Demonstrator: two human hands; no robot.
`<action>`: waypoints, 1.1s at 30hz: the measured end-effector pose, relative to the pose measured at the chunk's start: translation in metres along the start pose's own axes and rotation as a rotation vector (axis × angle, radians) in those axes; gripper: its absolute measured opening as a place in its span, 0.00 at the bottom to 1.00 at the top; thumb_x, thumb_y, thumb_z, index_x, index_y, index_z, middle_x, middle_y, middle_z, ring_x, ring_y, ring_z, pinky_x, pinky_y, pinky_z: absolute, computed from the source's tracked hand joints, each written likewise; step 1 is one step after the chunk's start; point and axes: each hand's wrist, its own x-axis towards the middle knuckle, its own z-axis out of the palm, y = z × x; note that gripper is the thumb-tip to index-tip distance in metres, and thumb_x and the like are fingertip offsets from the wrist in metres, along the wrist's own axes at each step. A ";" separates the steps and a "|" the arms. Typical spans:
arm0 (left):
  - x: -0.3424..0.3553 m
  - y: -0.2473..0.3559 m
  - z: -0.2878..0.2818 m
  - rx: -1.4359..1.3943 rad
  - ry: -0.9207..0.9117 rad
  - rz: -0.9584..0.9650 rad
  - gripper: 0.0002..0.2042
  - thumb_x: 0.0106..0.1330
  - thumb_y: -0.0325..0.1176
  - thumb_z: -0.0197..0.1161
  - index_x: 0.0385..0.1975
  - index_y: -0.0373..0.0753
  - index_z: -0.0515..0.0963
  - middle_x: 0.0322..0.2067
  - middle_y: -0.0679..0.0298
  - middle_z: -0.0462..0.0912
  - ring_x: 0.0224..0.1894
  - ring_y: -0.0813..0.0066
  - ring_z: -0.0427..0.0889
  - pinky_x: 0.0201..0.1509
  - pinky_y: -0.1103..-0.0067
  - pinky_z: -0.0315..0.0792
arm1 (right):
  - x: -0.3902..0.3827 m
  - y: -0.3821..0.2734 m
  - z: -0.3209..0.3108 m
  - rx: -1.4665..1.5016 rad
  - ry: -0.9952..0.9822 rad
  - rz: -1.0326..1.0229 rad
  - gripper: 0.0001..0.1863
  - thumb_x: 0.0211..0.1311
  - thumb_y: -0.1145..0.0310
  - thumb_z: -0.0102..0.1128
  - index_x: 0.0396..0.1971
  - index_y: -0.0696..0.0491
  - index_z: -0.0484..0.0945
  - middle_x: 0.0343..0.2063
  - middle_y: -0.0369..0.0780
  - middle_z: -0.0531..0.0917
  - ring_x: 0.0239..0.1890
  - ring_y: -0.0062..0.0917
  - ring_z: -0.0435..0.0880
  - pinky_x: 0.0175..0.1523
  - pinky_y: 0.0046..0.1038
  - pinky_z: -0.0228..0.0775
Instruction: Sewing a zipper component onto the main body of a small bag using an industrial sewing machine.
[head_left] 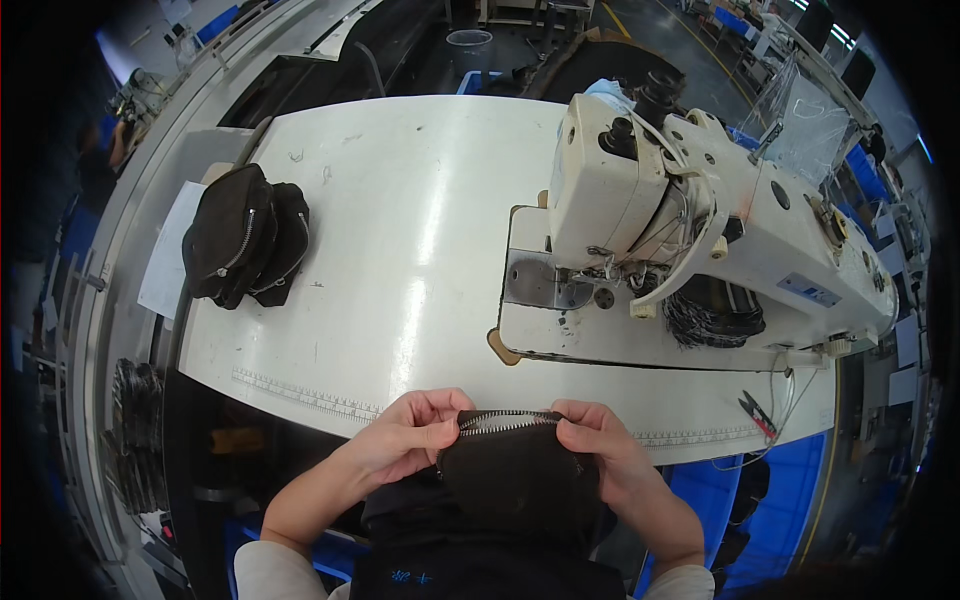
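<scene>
Between my two hands is a dark brown fabric pouch (pixel 515 470), held at the front edge of the white table, over my lap. Its metal zipper (pixel 510 420) runs along the upper edge, with the teeth parted in a narrow gap. My left hand (pixel 415 435) pinches the left end of the zipper edge between thumb and fingers. At the other end, my right hand (pixel 600 440) pinches the edge the same way. The lower part of the pouch hangs toward me against dark clothing.
A white sewing machine (pixel 690 210) stands on the right of the table (pixel 400 200). Dark zippered pouches (pixel 245 240) are stacked at the left. Thread snips (pixel 757 413) lie near the right front edge. Ruler tape (pixel 300 393) runs along the front. Blue bins (pixel 775 510) sit below right.
</scene>
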 end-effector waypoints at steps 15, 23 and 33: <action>0.003 0.037 0.025 1.726 0.181 0.755 0.29 0.53 0.36 0.68 0.54 0.37 0.67 0.52 0.58 0.67 0.52 0.69 0.66 0.57 0.75 0.61 | 0.068 -0.026 -0.006 -0.375 0.177 -0.270 0.08 0.59 0.71 0.58 0.36 0.56 0.72 0.32 0.37 0.81 0.32 0.15 0.79 0.36 0.19 0.72; 0.033 0.008 0.005 2.419 -0.089 1.142 0.15 0.50 0.25 0.56 0.39 0.31 0.77 0.46 0.56 0.76 0.47 0.64 0.75 0.48 0.75 0.73 | 0.095 -0.040 -0.015 -0.524 0.176 -0.211 0.10 0.63 0.66 0.54 0.38 0.58 0.71 0.28 0.36 0.79 0.28 0.16 0.78 0.36 0.19 0.74; 0.052 -0.002 0.012 2.409 0.001 0.893 0.21 0.41 0.25 0.55 0.40 0.27 0.75 0.47 0.51 0.75 0.45 0.61 0.75 0.46 0.73 0.73 | 0.101 -0.041 -0.025 -1.866 0.468 -0.892 0.09 0.62 0.65 0.52 0.33 0.55 0.69 0.16 0.41 0.78 0.21 0.35 0.80 0.26 0.35 0.67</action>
